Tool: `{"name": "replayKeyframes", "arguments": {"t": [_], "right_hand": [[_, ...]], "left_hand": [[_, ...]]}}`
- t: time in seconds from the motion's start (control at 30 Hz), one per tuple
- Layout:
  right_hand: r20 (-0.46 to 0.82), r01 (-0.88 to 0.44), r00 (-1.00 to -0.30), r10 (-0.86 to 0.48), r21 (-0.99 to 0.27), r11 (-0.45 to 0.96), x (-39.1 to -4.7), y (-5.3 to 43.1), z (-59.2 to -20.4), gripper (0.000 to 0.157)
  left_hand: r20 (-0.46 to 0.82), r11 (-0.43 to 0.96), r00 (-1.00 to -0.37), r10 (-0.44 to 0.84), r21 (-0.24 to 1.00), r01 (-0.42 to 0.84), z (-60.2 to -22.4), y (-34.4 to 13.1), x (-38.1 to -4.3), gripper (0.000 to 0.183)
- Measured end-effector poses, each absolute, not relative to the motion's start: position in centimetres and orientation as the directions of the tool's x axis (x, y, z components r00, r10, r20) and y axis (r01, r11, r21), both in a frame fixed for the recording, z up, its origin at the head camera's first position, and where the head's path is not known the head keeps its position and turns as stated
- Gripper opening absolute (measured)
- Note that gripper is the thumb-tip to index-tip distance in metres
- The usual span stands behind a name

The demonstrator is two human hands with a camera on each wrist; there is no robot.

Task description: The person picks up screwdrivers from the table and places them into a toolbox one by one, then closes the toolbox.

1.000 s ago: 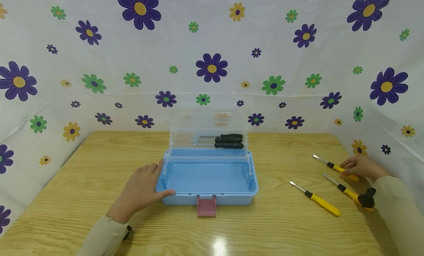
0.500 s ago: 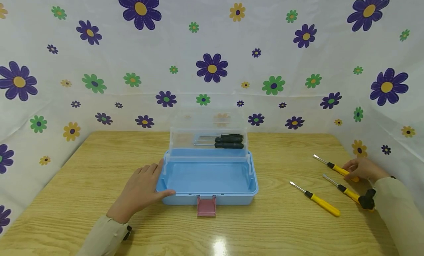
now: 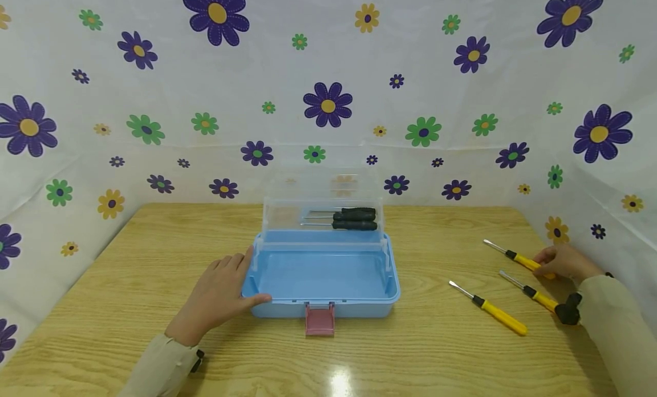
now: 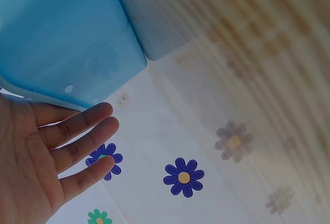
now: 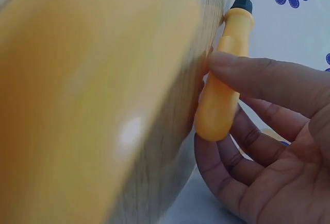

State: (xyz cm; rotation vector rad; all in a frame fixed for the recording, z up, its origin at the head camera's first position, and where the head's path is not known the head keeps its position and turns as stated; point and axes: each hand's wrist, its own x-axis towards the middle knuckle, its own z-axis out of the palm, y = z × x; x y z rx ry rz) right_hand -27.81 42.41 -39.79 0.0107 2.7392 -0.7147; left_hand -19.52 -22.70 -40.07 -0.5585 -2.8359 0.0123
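Observation:
At the far right, my right hand [image 3: 570, 263] pinches the yellow handle of a flathead screwdriver [image 3: 522, 260] between thumb and fingers. The right wrist view shows the thumb on one side of that handle [image 5: 224, 103] and fingertips under its butt end. My left hand [image 3: 218, 291] rests at the left front corner of a light blue toolbox [image 3: 359, 310], thumb along the front rim. In the left wrist view, the other fingers [image 4: 77, 126] extend loosely beside the box wall [image 4: 77, 38].
Two more yellow-handled screwdrivers [image 3: 500, 316] [image 3: 541, 299] lie near the right forearm. Several black-handled screwdrivers [image 3: 355, 225] lie in the clear tray [image 3: 287, 214] raised behind the box. A pink latch [image 3: 320, 321] hangs at the front. Flowered cloth [image 3: 328, 55] surrounds the wooden table [image 3: 410, 357].
My right hand has slid slightly right along the handle, and its thumb and fingers have closed on it. That screwdriver has shifted a little. My left hand has kept its place.

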Motion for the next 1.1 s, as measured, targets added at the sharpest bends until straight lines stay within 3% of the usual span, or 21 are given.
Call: {"name": "replayKeyframes", "arguments": {"t": [0.63, 1.1], "right_hand": [[-0.163, 0.049, -0.986, -0.039, -0.503, 0.863, -27.9, 41.5, -40.7, 0.052], [-0.043, -0.007, -0.998, -0.035, -0.533, 0.846, -27.9, 40.8, -40.6, 0.05]], "left_hand": [[0.247, 0.925, -0.892, 0.377, -0.054, 0.376, -40.0, -22.8, -19.6, 0.103], [0.238, 0.928, -0.898, 0.37, -0.044, 0.37, -39.9, -22.7, -19.5, 0.103]]}}
